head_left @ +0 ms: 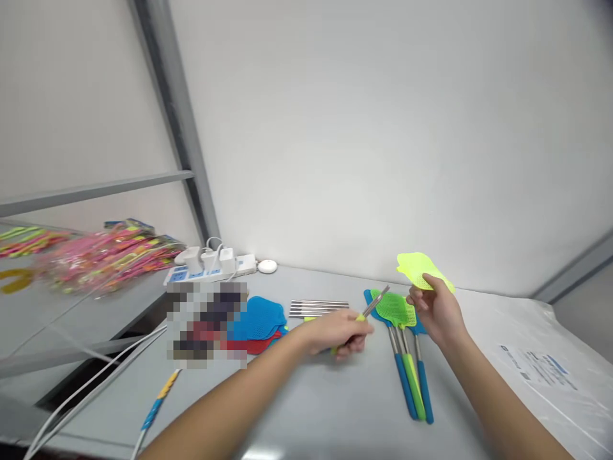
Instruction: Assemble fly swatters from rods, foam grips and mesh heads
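Observation:
In my left hand [342, 329] is a metal rod [376, 302] with a yellow-green grip, slanting up to the right; my fingers are closed round it. A bright yellow-green fly swatter head [421, 267] is pinched between the thumb and fingers of my right hand [438, 306]. Rod and head are apart. Below my hands lie several fly swatters, with a green mesh head [395, 309] on top and blue and green handles [414, 386]. Left of my left hand, several metal rods [318, 305] lie in a row. Loose blue swatter heads [261, 317] cover red ones [253, 346].
A power strip [211, 273] with white plugs stands at the back left, beside a white round device [267, 266]. Cables [103, 364] run along the left edge. Colourful bagged goods [115, 255] fill a left shelf. Plastic wrapping [550, 370] lies right. A blurred patch hides part of the table.

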Available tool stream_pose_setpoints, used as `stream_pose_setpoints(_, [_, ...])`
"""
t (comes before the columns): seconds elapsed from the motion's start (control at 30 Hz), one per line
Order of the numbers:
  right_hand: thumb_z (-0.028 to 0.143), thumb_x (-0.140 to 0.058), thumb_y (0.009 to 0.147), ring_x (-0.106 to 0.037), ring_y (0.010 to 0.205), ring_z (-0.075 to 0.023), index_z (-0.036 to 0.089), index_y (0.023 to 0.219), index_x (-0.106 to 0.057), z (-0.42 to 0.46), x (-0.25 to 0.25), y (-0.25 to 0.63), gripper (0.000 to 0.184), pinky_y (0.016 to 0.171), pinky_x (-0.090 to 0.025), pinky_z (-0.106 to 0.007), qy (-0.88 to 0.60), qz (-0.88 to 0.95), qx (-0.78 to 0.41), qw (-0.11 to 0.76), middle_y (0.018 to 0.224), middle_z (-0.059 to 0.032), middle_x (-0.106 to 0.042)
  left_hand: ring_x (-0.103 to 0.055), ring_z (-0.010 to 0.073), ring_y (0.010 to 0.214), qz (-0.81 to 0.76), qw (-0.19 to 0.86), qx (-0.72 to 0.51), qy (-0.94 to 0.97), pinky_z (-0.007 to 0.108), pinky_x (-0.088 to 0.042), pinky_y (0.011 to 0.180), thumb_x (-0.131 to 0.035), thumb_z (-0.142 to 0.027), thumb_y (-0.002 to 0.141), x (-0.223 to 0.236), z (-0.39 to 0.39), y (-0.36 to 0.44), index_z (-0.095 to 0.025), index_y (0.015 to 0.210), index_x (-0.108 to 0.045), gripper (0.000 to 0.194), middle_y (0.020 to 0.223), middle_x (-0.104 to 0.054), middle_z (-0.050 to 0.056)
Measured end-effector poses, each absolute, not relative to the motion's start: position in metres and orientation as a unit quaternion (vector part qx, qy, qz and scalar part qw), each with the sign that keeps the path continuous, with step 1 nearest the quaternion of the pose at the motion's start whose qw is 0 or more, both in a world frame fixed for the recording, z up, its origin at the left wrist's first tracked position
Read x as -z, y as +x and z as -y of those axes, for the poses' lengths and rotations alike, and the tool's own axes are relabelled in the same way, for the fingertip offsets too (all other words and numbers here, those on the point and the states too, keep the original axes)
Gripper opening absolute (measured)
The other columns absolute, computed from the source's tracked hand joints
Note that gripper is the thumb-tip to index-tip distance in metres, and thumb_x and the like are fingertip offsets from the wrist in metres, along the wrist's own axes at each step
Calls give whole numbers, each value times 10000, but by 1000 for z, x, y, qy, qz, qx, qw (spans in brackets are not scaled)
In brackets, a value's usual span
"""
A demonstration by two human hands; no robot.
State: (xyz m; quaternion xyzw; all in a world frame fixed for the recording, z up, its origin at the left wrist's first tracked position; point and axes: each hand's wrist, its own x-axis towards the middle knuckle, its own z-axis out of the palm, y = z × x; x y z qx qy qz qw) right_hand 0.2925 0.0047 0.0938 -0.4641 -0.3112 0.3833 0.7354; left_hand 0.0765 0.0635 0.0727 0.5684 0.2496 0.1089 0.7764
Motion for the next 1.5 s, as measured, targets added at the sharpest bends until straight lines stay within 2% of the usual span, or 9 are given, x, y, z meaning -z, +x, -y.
stream_pose_setpoints(0.07, [357, -605, 830, -354, 423, -100, 218, 717, -534, -4, -85, 303, 192, 520, -449, -263, -476, 317, -372, 732, 446, 82, -371, -325, 71, 297, -239, 781, -31, 576, 211, -235, 294, -745, -431, 696, -64, -59, 64, -166, 555, -568, 348, 527, -553, 31])
stream_pose_setpoints(0.17, [328, -633, 810, -352, 412, -91, 212, 721, -556, -3, -71, 312, 165, 469, -413, -261, -497, 322, -358, 722, 490, 68, -436, -229, 52, 303, -228, 814, 68, 529, 197, -208, 295, -642, -474, 800, -50, -46, 54, -186, 656, -578, 328, 527, -526, -2])
stream_pose_setpoints(0.33, [312, -695, 763, -384, 434, -101, 217, 731, -576, 7, -48, 309, 156, 359, -288, -229, -567, 300, -342, 686, 553, 44, -492, -191, 45, 321, -212, 850, 69, 477, 191, -175, 328, -590, -474, 857, -38, -38, 58, -201, 749, -561, 294, 500, -483, -32])
stream_pose_setpoints(0.5, [382, -682, 769, -399, 463, -109, 214, 735, -588, 16, -41, 291, 195, 366, -313, -236, -601, 322, -356, 639, 582, 25, -505, -200, 37, 332, -203, 866, 70, 452, 188, -177, 345, -590, -482, 856, -34, -46, 60, -191, 756, -562, 308, 492, -431, -54])
stream_pose_setpoints(0.73, [381, -639, 783, -404, 450, -102, 205, 711, -565, 13, -44, 288, 204, 377, -333, -233, -591, 286, -355, 666, 585, 27, -505, -195, 41, 359, -206, 863, 86, 452, 190, -155, 349, -552, -464, 895, -33, -48, 57, -189, 799, -568, 292, 509, -386, -67])
stream_pose_setpoints(0.97, [407, -660, 778, -427, 486, -108, 198, 762, -576, 15, -44, 289, 226, 401, -346, -230, -603, 289, -389, 634, 635, 22, -517, -217, 46, 364, -187, 857, 109, 468, 181, -189, 337, -532, -454, 912, -29, -52, 57, -187, 830, -552, 280, 521, -398, -72])
stream_pose_setpoints(1.2, [393, -638, 791, -375, 463, -102, 202, 695, -530, 12, -34, 295, 239, 399, -300, -231, -586, 299, -398, 640, 578, 35, -469, -202, 54, 368, -181, 853, 109, 478, 185, -177, 342, -484, -444, 937, -30, -51, 56, -189, 849, -545, 276, 521, -388, -71])
stream_pose_setpoints(1.4, [386, -640, 783, -484, 543, -133, 199, 879, -593, 11, -38, 293, 215, 436, -363, -238, -591, 305, -395, 634, 708, 4, -571, -197, 47, 358, -186, 853, 103, 477, 182, -168, 337, -516, -474, 915, -31, -51, 56, -183, 861, -557, 298, 527, -387, -78])
stream_pose_setpoints(1.5, [391, -655, 778, -480, 535, -129, 197, 864, -601, 13, -42, 292, 219, 430, -364, -238, -597, 313, -393, 625, 707, 2, -578, -199, 43, 353, -188, 853, 107, 475, 179, -165, 332, -525, -489, 908, -31, -51, 56, -181, 865, -561, 313, 535, -395, -76])
